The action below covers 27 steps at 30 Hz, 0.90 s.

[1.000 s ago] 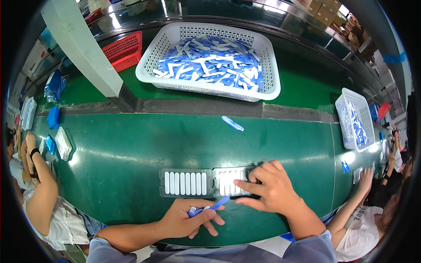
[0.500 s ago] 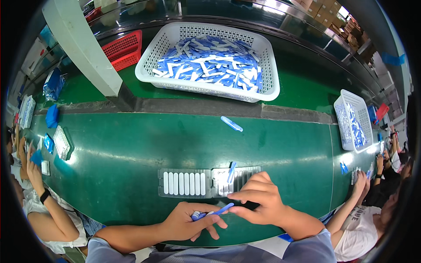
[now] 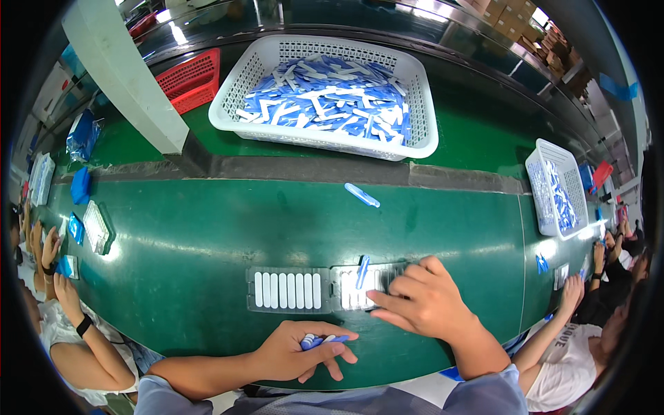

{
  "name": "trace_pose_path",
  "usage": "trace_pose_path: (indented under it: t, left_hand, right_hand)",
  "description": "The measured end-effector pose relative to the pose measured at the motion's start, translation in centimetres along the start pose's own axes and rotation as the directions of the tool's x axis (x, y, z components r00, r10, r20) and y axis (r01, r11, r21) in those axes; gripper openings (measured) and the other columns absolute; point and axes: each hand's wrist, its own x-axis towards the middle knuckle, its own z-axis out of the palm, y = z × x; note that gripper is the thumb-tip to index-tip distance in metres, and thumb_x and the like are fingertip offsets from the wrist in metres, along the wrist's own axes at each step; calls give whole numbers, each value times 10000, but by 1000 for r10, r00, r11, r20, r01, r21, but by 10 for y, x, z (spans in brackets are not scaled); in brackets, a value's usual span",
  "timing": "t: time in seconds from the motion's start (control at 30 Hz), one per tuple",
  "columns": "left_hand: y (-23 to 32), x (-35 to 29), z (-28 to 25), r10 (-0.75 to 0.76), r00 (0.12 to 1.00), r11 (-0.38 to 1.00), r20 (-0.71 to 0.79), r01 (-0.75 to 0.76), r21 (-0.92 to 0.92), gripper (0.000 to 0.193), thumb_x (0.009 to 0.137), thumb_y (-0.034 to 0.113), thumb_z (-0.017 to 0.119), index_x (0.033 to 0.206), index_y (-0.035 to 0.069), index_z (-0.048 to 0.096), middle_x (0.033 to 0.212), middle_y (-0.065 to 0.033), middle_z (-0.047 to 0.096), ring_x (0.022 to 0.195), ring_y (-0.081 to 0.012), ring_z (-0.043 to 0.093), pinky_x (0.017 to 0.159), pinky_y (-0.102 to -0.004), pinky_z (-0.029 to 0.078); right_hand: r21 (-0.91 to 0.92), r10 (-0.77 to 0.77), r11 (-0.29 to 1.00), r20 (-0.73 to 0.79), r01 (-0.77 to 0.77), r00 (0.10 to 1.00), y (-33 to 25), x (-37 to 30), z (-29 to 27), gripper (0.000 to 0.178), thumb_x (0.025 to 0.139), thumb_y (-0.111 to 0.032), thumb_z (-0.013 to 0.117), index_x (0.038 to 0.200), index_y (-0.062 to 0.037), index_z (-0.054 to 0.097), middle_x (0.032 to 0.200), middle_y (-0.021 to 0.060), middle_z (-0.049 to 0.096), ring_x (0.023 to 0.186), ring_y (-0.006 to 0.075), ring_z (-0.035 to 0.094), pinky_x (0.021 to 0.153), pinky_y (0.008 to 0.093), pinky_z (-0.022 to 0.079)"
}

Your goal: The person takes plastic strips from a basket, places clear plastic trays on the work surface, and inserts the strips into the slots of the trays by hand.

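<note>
My left hand (image 3: 301, 349) is closed around several slim blue-and-white plastic strips (image 3: 319, 341), near the table's front edge. A clear plastic tray in two halves lies beyond it. White strips (image 3: 288, 290) stand side by side in its left half (image 3: 250, 304). My right hand (image 3: 430, 299) is over the right half (image 3: 336, 294), thumb and index fingertip curled close together at its slots; what they hold, if anything, is hidden. White strips show beside those fingertips. A loose blue strip (image 3: 362, 271) lies slanted across that half. Another blue strip (image 3: 362, 195) lies alone farther back.
A large white basket (image 3: 228, 124) heaped with blue and white strips stands behind a dark ledge (image 3: 311, 169). Beside it are a pale post (image 3: 131, 90) and a red basket (image 3: 190, 79). A smaller white basket (image 3: 546, 214) stands right. Other people's hands (image 3: 68, 297) work at both sides.
My right hand has moved away from the left hand, rightward and up over the tray's right half. The blue strip that stuck out toward my right thumb no longer shows there. My left hand stays put.
</note>
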Motion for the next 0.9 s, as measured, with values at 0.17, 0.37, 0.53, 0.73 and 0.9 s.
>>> trace_pose_path:
  t: [0.17,0.37,0.53,0.73,0.9]
  left_hand:
    - [-4,-2,-2,3,1000,1000,-8,-3,-28,296,1055,92,542,1321,-23,603,1065,-179,736,793,-190,758,414,-193,466]
    - [-5,-1,-1,24,1000,1000,7,-23,-16,303,1058,131,552,1320,-11,608,1067,-163,738,792,-176,754,418,-200,470]
    - [-5,-2,-3,12,1000,1000,8,-12,22,297,1059,139,554,1308,-10,616,1043,-155,740,778,-162,747,420,-199,465]
    - [-4,2,-10,-33,999,977,-23,27,-211,439,1051,133,563,1460,6,465,1227,-144,678,815,-146,710,426,-206,393]
    - [-2,3,-12,-14,999,962,39,24,-271,479,1064,127,530,1506,0,397,1326,-164,629,914,-187,705,453,-209,394]
  right_hand:
    - [259,94,957,163,-134,982,3,5,-8,356,782,-344,820,1060,-127,771,740,-24,507,714,185,475,714,343,340]
    - [247,439,887,-183,-391,880,5,12,25,364,776,-284,828,1083,-101,758,775,-6,563,749,210,503,754,342,334]
    - [170,414,904,-127,-392,901,7,31,35,237,783,-199,838,1002,-133,775,881,21,523,806,202,514,774,336,357]
    - [887,663,292,81,-357,744,33,1,16,89,819,3,793,898,-30,770,771,25,660,682,91,526,675,234,411]
    - [706,463,555,177,-440,869,26,6,11,110,797,-49,803,893,-62,752,757,3,663,665,113,535,709,277,413]
